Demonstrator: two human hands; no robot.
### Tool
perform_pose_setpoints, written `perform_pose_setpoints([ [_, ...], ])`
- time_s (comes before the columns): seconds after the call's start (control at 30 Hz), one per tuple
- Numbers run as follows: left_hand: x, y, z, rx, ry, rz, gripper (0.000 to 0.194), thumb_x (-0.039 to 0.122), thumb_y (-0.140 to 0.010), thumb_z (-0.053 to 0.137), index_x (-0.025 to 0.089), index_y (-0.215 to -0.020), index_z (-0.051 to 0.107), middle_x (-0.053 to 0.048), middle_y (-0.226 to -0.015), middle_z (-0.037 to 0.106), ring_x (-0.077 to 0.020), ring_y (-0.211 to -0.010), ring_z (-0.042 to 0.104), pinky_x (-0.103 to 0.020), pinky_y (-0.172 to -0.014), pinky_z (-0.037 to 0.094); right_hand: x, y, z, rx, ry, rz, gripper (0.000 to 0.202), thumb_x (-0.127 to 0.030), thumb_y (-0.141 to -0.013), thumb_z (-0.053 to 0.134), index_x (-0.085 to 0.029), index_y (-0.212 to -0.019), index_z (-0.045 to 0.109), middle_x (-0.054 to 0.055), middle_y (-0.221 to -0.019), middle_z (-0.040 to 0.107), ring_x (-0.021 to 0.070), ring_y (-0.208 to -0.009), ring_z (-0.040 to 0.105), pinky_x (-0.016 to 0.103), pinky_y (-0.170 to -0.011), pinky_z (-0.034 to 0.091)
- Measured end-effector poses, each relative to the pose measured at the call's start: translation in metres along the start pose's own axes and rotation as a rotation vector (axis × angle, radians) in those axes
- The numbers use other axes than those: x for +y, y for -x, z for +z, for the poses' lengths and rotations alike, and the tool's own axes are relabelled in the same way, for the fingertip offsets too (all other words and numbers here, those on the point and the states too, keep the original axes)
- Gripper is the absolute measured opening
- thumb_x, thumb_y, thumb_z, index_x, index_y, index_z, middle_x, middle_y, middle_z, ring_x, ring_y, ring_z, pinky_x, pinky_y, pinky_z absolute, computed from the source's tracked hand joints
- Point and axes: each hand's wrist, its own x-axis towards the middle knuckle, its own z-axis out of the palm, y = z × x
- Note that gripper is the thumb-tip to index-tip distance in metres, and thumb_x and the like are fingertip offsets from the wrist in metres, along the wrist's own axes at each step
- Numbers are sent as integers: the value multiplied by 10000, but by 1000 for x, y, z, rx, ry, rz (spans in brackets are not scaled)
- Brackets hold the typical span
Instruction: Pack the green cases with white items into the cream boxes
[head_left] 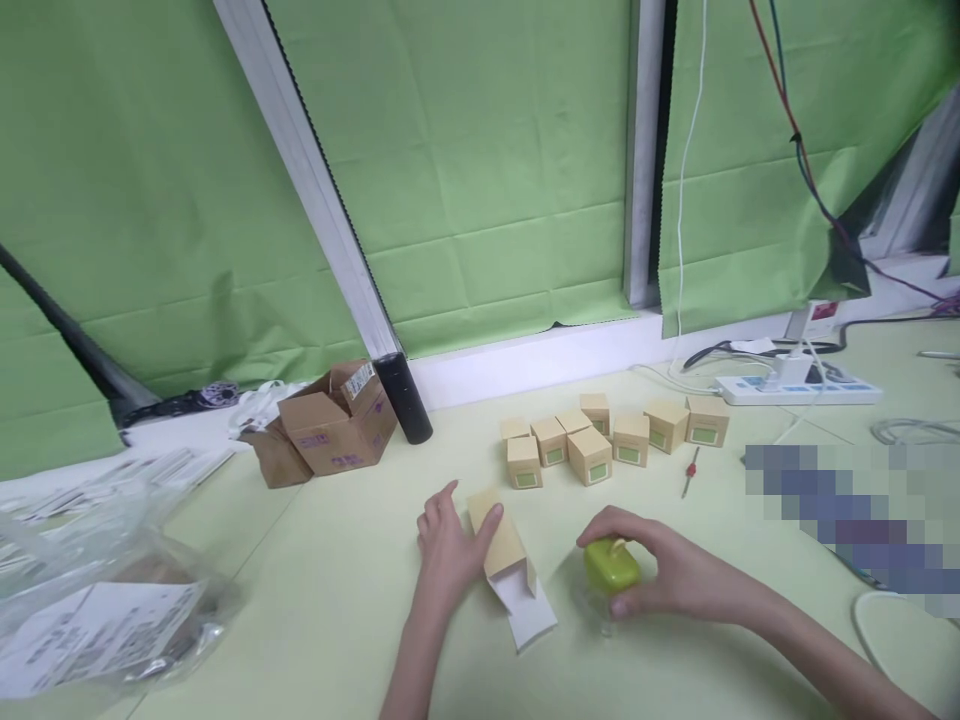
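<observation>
My left hand [450, 545] is beside a tan carton [496, 535] lying on the table, its thumb on the carton's top and its other fingers spread off to the left. The carton's near end is open, and its white inner flap [531, 612] points toward me. To the right, my right hand [652, 570] holds a shiny green object [611, 565] between thumb and fingers, just above the table. Something clear shows under the green object, too faint to make out.
Several small tan boxes [590, 457] with green labels stand behind the hands. A red-and-metal tool [691, 471] lies right of them. Farther off are a brown cardboard box [337, 425], a black cylinder [403, 398] and a white power strip [840, 392]. Plastic bags [112, 610] lie left.
</observation>
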Motion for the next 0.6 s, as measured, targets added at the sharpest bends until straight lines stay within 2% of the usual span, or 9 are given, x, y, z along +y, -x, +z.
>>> perform_pose_setpoints([
  [0.07, -8, 1, 7, -45, 100, -97, 898, 607, -622, 617, 107, -1304, 316, -228, -1302, 371, -396, -1207, 354, -510, -965, 302, 3, -1, 4, -32, 82, -31, 427, -283, -650, 741, -274, -1046, 583, 9, -1071, 570, 229, -1033, 517, 348, -910, 395],
  [0.13, -11, 4, 12, -170, 261, -145, 977, 605, -603, 649, 106, -1340, 247, -239, -1280, 407, -362, -1168, 436, -457, -946, 353, 6, -2, 7, -59, 148, -63, 425, -235, -657, 730, -273, -1050, 574, 3, -1051, 572, 212, -1005, 527, 321, -874, 414],
  [0.23, -10, 6, 15, -308, 450, -175, 982, 546, -660, 644, 100, -1374, 138, -222, -1180, 516, -295, -1046, 555, -390, -892, 417, 8, -3, 9, -82, 224, -93, 424, -211, -677, 716, -273, -1064, 555, 2, -1047, 569, 198, -982, 530, 294, -836, 423],
  [0.37, -7, 5, 15, -307, 499, -178, 957, 461, -708, 629, 107, -1387, 54, -207, -1161, 536, -255, -973, 596, -354, -836, 455, 5, -2, 8, -96, 297, -99, 382, -218, -696, 706, -268, -1038, 544, -4, -1011, 568, 188, -935, 537, 278, -798, 420],
  [0.47, -6, 6, 14, -270, 476, -177, 841, 394, -738, 592, 114, -1372, 115, -198, -1174, 526, -246, -980, 589, -356, -845, 446, 3, -2, 6, -118, 314, -98, 347, -220, -708, 697, -268, -1016, 544, -8, -1003, 549, 180, -909, 540, 272, -792, 417],
  [0.6, -4, 10, 13, -199, 402, -108, 630, 360, -701, 603, 165, -1259, 382, -160, -1199, 504, -291, -1127, 477, -400, -959, 338, 4, -1, 4, -162, 297, -89, 357, -230, -715, 700, -279, -1032, 542, -10, -1012, 540, 180, -927, 535, 271, -807, 415],
])
